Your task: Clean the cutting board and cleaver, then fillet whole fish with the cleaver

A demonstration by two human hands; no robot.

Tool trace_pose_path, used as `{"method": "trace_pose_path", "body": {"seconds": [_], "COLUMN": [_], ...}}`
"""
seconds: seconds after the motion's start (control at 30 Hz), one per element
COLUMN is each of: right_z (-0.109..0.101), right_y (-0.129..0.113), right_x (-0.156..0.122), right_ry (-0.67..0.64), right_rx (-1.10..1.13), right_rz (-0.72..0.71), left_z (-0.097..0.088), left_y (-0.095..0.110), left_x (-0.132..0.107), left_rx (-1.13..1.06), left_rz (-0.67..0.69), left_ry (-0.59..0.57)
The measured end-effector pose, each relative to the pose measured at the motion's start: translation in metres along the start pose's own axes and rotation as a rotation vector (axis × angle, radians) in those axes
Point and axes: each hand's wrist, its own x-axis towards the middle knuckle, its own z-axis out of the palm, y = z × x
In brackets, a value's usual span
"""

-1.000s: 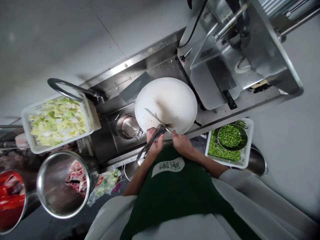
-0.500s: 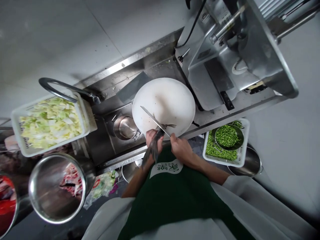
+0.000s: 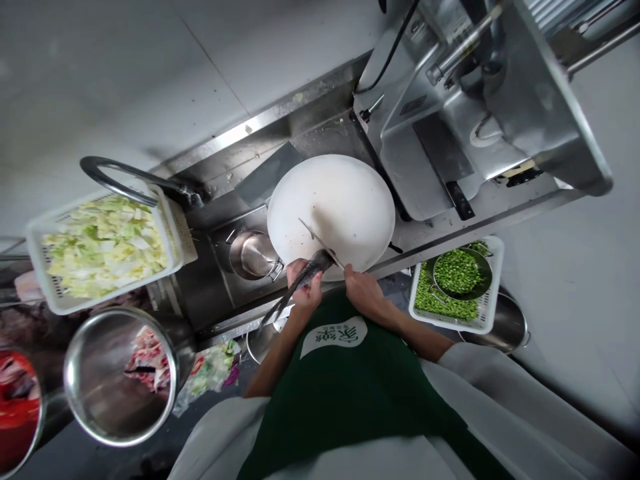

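Observation:
A dark grey fish is gripped in my left hand at the near edge of a round white cutting board. Its tail trails down to the left, past my wrist. My right hand is closed around the handle of a knife, the handle itself mostly hidden by the fingers. The thin blade points up and left over the board, against or just above the fish's far end; contact is hard to make out. Small dark specks lie on the board.
Left stands a white basket of chopped cabbage under a curved faucet. A steel pot sits beside the board. Below left is a steel bucket with meat scraps. On the right are a slicing machine, a cleaver and a basket of chopped greens.
The fish has turned in my left hand: its tail now swings out further left. The knife blade has shifted slightly right and down, steeper than before.

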Motion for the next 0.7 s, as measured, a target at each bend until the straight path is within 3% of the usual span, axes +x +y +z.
{"method": "trace_pose_path", "body": {"seconds": [0.2, 0.33, 0.47, 0.6, 0.7], "right_z": [0.002, -0.001, -0.015, -0.024, -0.022], "right_y": [-0.012, 0.000, 0.028, 0.053, 0.060], "right_x": [-0.013, 0.000, 0.013, 0.022, 0.028], "right_ry": [0.025, 0.037, 0.157, 0.134, 0.082], "right_rx": [0.043, 0.067, 0.079, 0.033, -0.018], "right_rz": [-0.053, -0.027, 0.076, 0.140, 0.090], "left_z": [-0.003, -0.003, 0.000, 0.005, 0.007], "left_y": [-0.005, -0.018, -0.061, -0.114, -0.137], "left_x": [-0.001, 0.011, 0.058, 0.118, 0.145], "left_rx": [-0.022, -0.037, -0.066, -0.178, -0.170], "left_rz": [-0.055, -0.198, -0.490, -0.776, -0.814], "left_ry": [0.044, 0.135, 0.272, 0.167, 0.066]}}
